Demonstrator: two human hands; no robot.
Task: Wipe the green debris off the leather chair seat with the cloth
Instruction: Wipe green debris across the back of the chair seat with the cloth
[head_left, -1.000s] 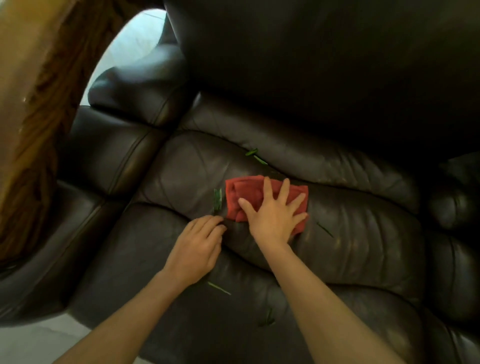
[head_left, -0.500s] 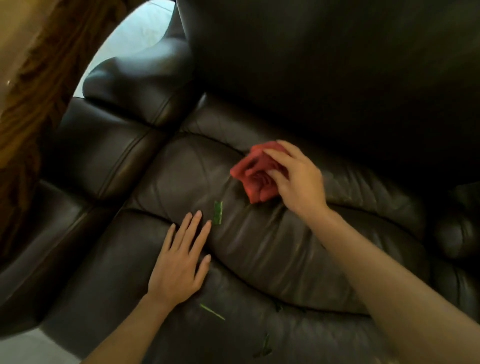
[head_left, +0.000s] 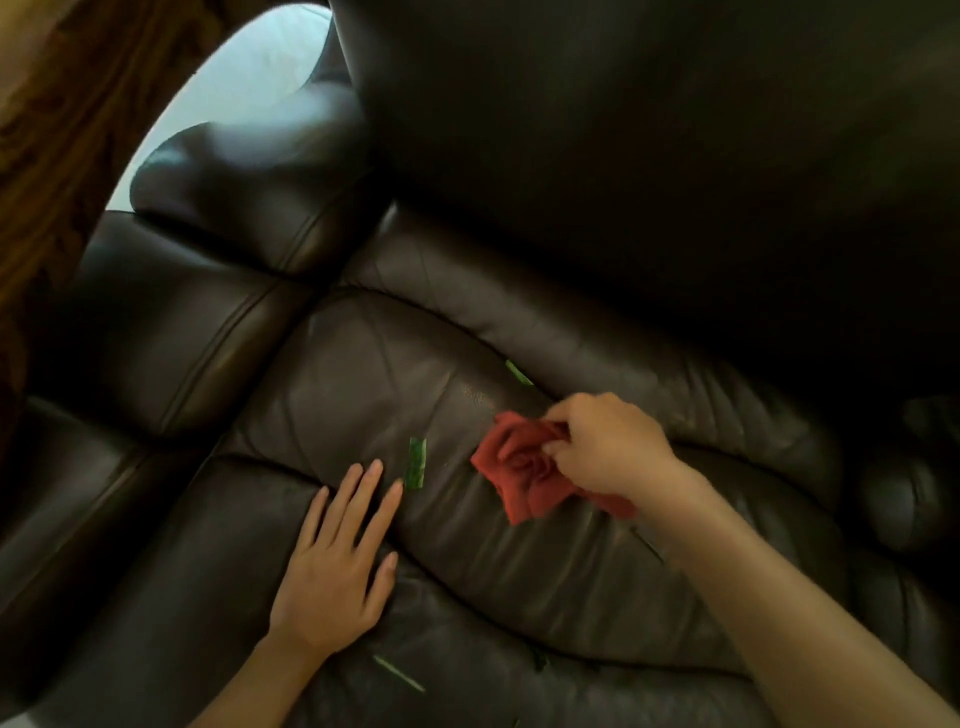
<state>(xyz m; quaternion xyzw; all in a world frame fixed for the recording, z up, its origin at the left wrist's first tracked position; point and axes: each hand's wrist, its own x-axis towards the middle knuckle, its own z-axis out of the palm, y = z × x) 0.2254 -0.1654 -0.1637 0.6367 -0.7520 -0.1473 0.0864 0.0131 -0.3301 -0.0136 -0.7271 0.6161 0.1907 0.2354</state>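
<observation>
A bunched red cloth (head_left: 524, 478) rests on the dark brown leather chair seat (head_left: 363, 395), and my right hand (head_left: 608, 447) grips it from the right. My left hand (head_left: 337, 561) lies flat on the seat's front left with fingers spread and holds nothing. A flat green strip (head_left: 415, 470) lies on the seat between my left fingertips and the cloth. Another green piece (head_left: 518, 372) sits in the crease behind the cloth. A thin green sliver (head_left: 397, 673) lies near the front edge, below my left hand.
The chair's left armrest (head_left: 171, 322) rises at the left and its tall backrest (head_left: 623, 156) fills the top. A brown wooden surface (head_left: 57, 104) stands at the far left. Pale floor (head_left: 244, 67) shows behind the armrest.
My right hand bunched up the flat cloth, lifted it toward the back crease, then brought it down to the seat's middle. My left hand opened flat and shifted slightly left.
</observation>
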